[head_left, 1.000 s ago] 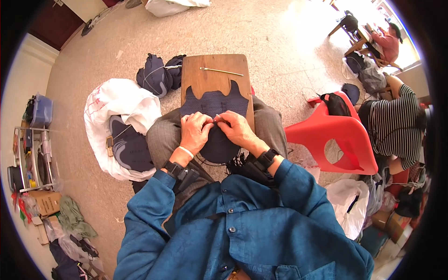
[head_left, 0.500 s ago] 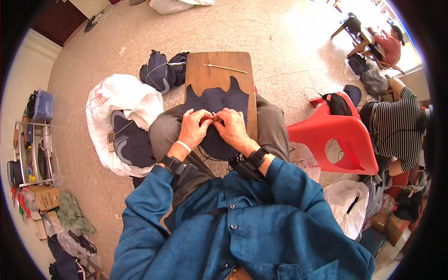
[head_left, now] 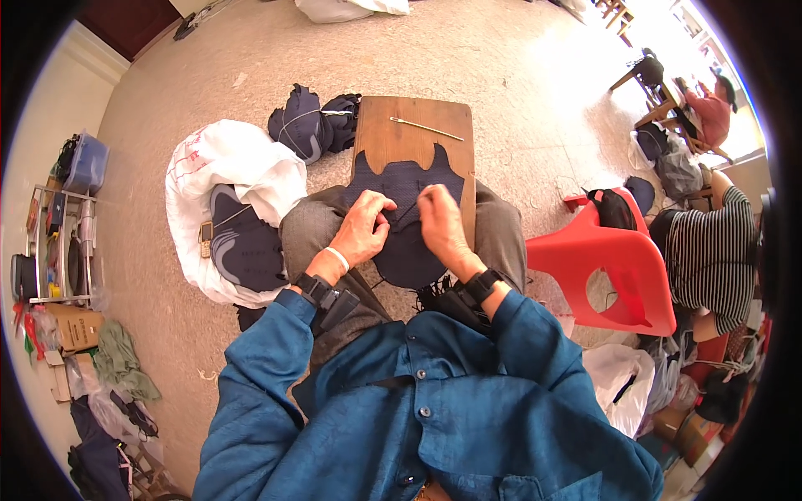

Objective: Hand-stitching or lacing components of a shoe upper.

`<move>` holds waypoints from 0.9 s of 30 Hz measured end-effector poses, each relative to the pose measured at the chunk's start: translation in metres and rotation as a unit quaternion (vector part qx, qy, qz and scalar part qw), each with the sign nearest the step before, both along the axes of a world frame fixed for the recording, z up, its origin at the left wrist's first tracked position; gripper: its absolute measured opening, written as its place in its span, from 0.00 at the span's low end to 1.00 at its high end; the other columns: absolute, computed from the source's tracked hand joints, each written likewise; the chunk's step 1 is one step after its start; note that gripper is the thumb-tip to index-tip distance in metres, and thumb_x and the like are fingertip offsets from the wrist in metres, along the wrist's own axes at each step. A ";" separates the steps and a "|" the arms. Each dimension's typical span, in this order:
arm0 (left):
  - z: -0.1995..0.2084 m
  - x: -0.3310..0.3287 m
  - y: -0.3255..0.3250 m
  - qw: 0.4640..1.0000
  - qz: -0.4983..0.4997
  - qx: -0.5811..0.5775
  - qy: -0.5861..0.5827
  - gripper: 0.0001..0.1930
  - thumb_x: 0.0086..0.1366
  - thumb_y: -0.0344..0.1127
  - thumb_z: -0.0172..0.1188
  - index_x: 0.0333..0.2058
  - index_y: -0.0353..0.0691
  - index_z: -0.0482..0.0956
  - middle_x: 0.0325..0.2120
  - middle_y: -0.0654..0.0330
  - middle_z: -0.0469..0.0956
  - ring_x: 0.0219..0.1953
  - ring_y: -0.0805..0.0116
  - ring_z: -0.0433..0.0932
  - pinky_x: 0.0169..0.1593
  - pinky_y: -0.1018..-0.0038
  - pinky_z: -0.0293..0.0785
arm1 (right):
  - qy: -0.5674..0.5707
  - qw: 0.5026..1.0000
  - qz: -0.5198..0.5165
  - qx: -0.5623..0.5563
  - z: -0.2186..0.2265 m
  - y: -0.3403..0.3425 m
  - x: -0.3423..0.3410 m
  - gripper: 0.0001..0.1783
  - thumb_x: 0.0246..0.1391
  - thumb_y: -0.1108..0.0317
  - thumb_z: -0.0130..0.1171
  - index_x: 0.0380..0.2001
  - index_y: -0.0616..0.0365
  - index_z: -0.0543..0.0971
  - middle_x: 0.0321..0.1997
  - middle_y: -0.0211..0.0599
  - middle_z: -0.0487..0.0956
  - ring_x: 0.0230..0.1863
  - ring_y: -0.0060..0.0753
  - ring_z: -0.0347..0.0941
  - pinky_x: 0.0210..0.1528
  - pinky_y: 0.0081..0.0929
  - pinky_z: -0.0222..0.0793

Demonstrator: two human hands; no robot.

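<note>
A dark navy knitted piece (head_left: 409, 263) with two pointed upper corners is spread over a wooden board (head_left: 418, 113) between my knees. My left hand (head_left: 361, 230) rests at the piece's left side, thumb and fingers pinched together; whatever they grip is hidden. Over its right side is my right hand (head_left: 444, 224), slightly blurred, its fingers curled closed around something too small to make out. A gap separates the two hands, with the cloth showing between them. Near the board's far end lies a long thin metal needle (head_left: 426, 129), touched by neither hand.
Left of my knee, a white sack (head_left: 192, 179) holds dark knitted pieces (head_left: 242, 242) and a small phone (head_left: 205, 240). A tied dark bundle (head_left: 302, 125) sits beyond it. On the right stand a red plastic chair (head_left: 576, 259) and a person in a striped shirt (head_left: 710, 259).
My hands, together over the cloth before, have come apart; the right one has moved right and slightly up. The whole view has shifted a little with my head.
</note>
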State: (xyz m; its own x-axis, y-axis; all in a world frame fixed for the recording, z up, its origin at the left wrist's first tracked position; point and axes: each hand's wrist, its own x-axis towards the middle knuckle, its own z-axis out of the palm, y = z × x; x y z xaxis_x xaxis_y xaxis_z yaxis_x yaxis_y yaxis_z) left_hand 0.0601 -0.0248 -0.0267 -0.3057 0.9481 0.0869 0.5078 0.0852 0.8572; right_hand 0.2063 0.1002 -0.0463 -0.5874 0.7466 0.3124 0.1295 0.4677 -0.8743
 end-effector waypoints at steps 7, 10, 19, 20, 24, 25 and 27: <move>0.006 -0.001 -0.001 1.000 -0.015 -0.020 -0.011 0.17 0.57 0.19 0.59 0.47 0.34 0.76 0.45 0.57 0.69 0.36 0.70 0.76 0.47 0.73 0.76 | 0.125 0.799 0.013 -0.588 0.042 0.002 0.009 0.07 0.69 0.66 0.51 0.36 0.55 0.71 0.27 0.28 0.75 0.22 0.18 0.68 0.23 0.20 0.63; 0.007 0.001 0.001 0.999 -0.030 -0.012 0.027 0.17 0.57 0.19 0.58 0.47 0.35 0.76 0.45 0.57 0.68 0.36 0.70 0.76 0.47 0.74 0.76 | 0.026 0.821 0.138 -0.554 0.036 0.013 0.016 0.06 0.68 0.65 0.52 0.38 0.53 0.71 0.27 0.28 0.75 0.20 0.18 0.67 0.20 0.19 0.61; -0.003 -0.004 -0.002 0.997 -0.010 0.048 0.060 0.12 0.62 0.19 0.53 0.43 0.35 0.79 0.42 0.58 0.73 0.39 0.68 0.77 0.47 0.74 0.75 | -0.033 0.952 0.069 -0.296 0.039 0.027 0.029 0.05 0.68 0.68 0.52 0.37 0.56 0.72 0.24 0.25 0.71 0.20 0.15 0.63 0.21 0.17 0.60; -0.001 -0.003 -0.002 0.997 -0.012 0.048 0.060 0.12 0.62 0.19 0.53 0.43 0.35 0.79 0.42 0.58 0.73 0.39 0.68 0.77 0.47 0.74 0.75 | -0.025 0.947 0.069 -0.312 0.042 0.024 0.026 0.06 0.68 0.68 0.51 0.37 0.57 0.73 0.23 0.25 0.71 0.22 0.15 0.65 0.23 0.18 0.62; 0.015 0.010 -0.014 1.000 0.007 0.009 -0.020 0.08 0.62 0.21 0.55 0.40 0.34 0.79 0.37 0.55 0.76 0.42 0.61 0.78 0.49 0.69 0.75 | 0.011 0.935 0.074 -0.347 0.043 0.024 0.019 0.06 0.68 0.69 0.49 0.37 0.58 0.74 0.24 0.25 0.72 0.22 0.15 0.66 0.24 0.18 0.62; 0.015 0.012 -0.020 0.999 0.014 0.036 0.027 0.06 0.63 0.22 0.56 0.38 0.34 0.79 0.37 0.55 0.77 0.42 0.60 0.78 0.49 0.68 0.75 | 0.014 0.933 0.079 -0.351 0.043 0.025 0.018 0.06 0.68 0.69 0.49 0.37 0.58 0.74 0.24 0.25 0.72 0.22 0.16 0.66 0.24 0.18 0.63; 0.013 0.009 -0.029 0.994 0.006 0.029 0.108 0.03 0.65 0.28 0.59 0.34 0.36 0.80 0.36 0.57 0.80 0.44 0.59 0.78 0.52 0.67 0.71 | 0.000 0.932 0.093 -0.349 0.030 0.025 0.013 0.07 0.68 0.69 0.48 0.37 0.58 0.74 0.25 0.26 0.72 0.22 0.16 0.66 0.23 0.18 0.63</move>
